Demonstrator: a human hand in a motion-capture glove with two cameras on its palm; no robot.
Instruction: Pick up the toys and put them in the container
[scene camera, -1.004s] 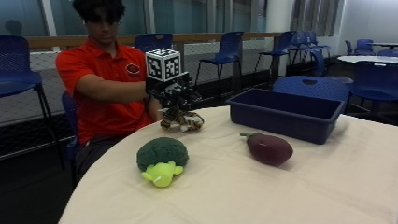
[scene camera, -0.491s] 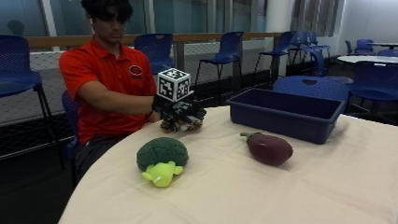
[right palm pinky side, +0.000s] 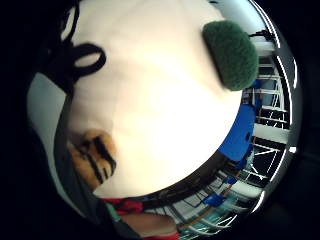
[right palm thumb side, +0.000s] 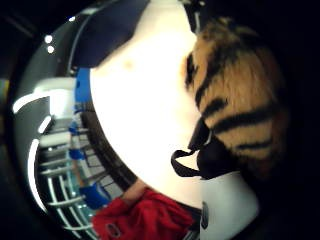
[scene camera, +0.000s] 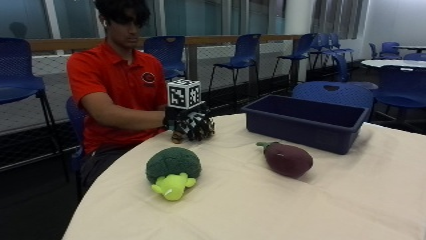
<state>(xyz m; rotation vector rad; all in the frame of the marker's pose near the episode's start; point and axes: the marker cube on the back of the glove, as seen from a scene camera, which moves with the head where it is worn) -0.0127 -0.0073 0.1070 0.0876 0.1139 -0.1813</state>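
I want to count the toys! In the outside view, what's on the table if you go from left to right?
Broccoli toy → gloved right hand, low near the table edge, with a striped tiger toy against its palm → eggplant toy → blue container.

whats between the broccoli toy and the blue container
The eggplant toy lies on the tablecloth between the broccoli toy and the blue container, apart from both; the outside view shows it.
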